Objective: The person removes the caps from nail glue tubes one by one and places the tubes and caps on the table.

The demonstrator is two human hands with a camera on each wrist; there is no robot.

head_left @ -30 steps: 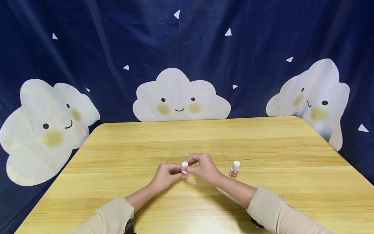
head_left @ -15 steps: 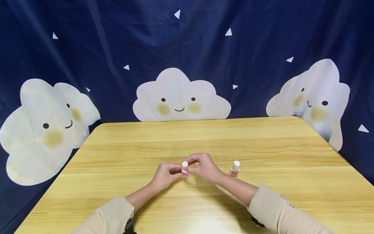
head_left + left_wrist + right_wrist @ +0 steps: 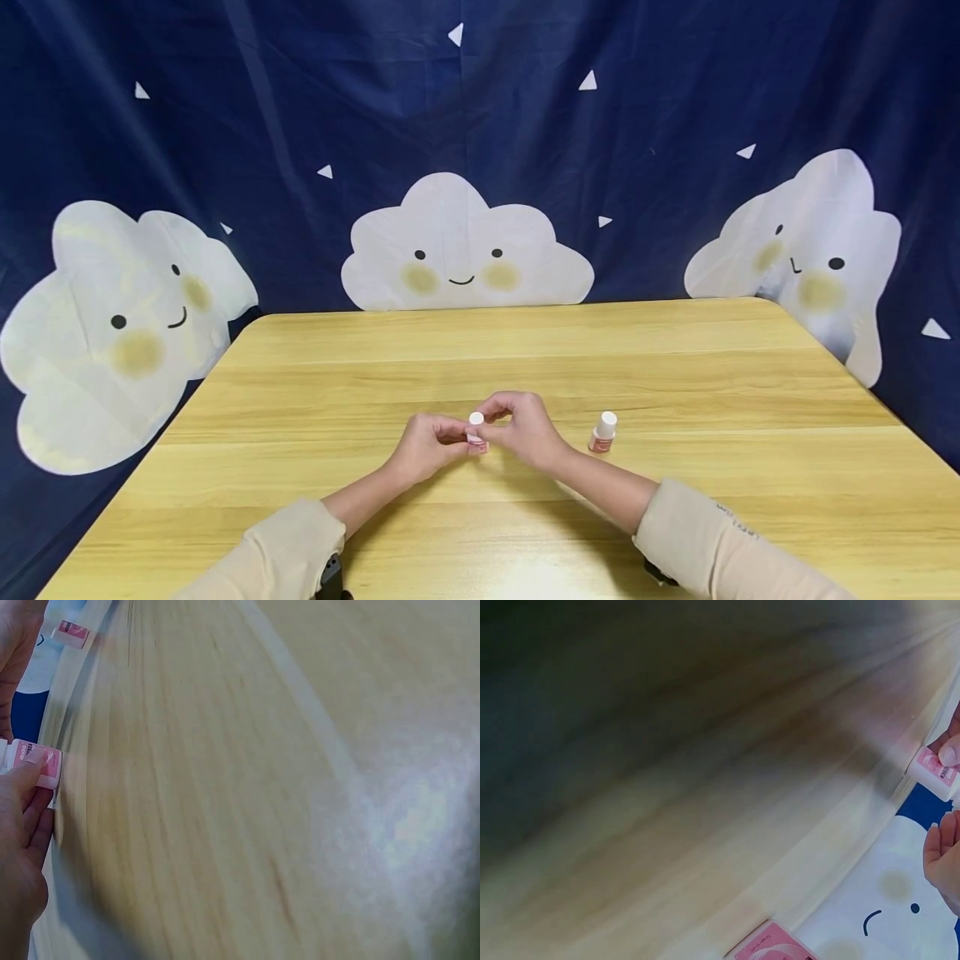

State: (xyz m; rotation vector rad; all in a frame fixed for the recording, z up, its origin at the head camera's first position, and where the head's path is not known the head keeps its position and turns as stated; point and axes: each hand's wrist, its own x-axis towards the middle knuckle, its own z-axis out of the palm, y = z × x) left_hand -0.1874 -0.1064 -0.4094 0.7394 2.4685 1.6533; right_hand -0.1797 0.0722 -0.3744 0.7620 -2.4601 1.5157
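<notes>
A small white bottle (image 3: 477, 447) with a pink label stands upright on the table, between both hands. My left hand (image 3: 426, 451) grips its body from the left, the thumb lying across the label in the left wrist view. From the right, my right hand (image 3: 527, 432) pinches the white cap (image 3: 476, 418) between thumb and fingers. A second bottle (image 3: 602, 438), likewise white-capped with a pink label, stands to the right of my right hand, touched by neither hand. Its label also shows at the bottom of the right wrist view.
The wood-grain table (image 3: 360, 367) has rounded far corners. Behind it hangs a dark blue curtain (image 3: 300, 100) printed with white smiling clouds (image 3: 465, 225) and small triangles. Beige sleeves (image 3: 296, 542) cover both forearms, with a black wrist device (image 3: 331, 577) at the left cuff.
Both hands keep their hold on the bottle and its cap, with hardly any movement. The second bottle stays where it stood.
</notes>
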